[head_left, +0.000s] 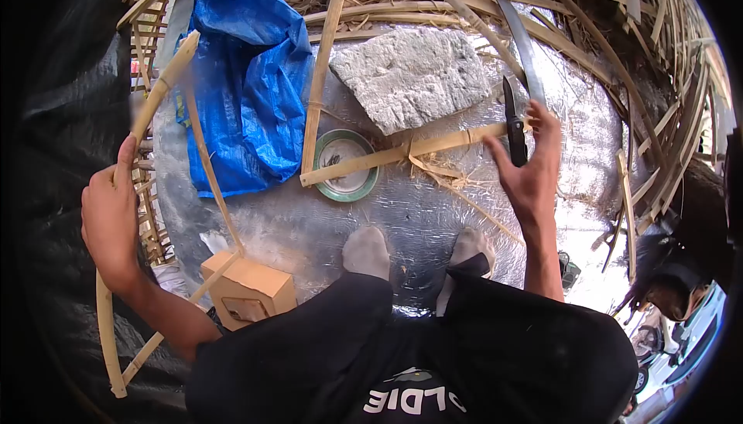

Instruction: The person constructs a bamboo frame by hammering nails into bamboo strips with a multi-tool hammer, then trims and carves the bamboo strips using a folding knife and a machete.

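My left hand is closed around a long bamboo piece, its thumb lying along it. The piece runs from the upper left to below my forearm. A thin bent bamboo strip hangs beside it. My right hand is slightly blurred, thumb and fingers apart, over the right end of a bamboo stick. Near its thumb lies a black folding knife, blade out. A machete has its blade pointing away, its lower end at my fingertips; its handle is hidden.
A rough stone block stands ahead, with a green-rimmed dish nearby. A blue tarp lies left, and a cardboard box sits by my leg. Piled bamboo strips curve around the silvery mat.
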Demonstrator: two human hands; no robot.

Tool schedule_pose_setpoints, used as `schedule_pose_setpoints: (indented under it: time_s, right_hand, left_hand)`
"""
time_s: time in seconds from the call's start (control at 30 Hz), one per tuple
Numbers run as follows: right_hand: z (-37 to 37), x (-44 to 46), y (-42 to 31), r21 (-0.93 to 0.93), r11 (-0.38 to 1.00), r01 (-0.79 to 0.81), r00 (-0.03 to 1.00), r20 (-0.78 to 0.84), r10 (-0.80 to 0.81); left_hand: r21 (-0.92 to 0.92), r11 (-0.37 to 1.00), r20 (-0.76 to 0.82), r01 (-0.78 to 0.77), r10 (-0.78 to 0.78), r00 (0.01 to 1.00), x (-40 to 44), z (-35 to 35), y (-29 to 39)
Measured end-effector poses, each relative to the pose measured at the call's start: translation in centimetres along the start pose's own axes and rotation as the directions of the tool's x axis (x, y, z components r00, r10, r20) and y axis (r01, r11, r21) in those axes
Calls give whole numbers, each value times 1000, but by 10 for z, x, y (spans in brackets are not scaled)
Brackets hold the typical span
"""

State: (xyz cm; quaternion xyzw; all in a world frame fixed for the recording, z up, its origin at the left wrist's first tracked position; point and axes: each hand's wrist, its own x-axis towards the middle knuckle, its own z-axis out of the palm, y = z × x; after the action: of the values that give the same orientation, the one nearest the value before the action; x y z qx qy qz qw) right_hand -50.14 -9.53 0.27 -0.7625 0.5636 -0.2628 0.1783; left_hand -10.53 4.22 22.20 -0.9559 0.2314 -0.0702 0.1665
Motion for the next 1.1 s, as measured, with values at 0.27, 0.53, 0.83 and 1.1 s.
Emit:
schedule_pose_setpoints:
  time_s: [0.27,0.53,0.83,1.1]
  right_hand:
    - [73,56,-1,-36,851,524,848,-70,-525]
    - [52,196,-28,129,826,549,786,257,-563]
    - [85,116,-13,-199,708,677,733,94,-674]
    - [83,126,-17,-102,713,694,720,81,-690]
  left_hand:
    - [-22,999,32,42,-41,999,-15,3,-9]
    - [-44,999,43,30,-28,999,-12,11,-8]
    - [-22,999,77,-44,46,996,-15,14,10]
    - [-5,997,33,-80,80,996,-21,16,7]
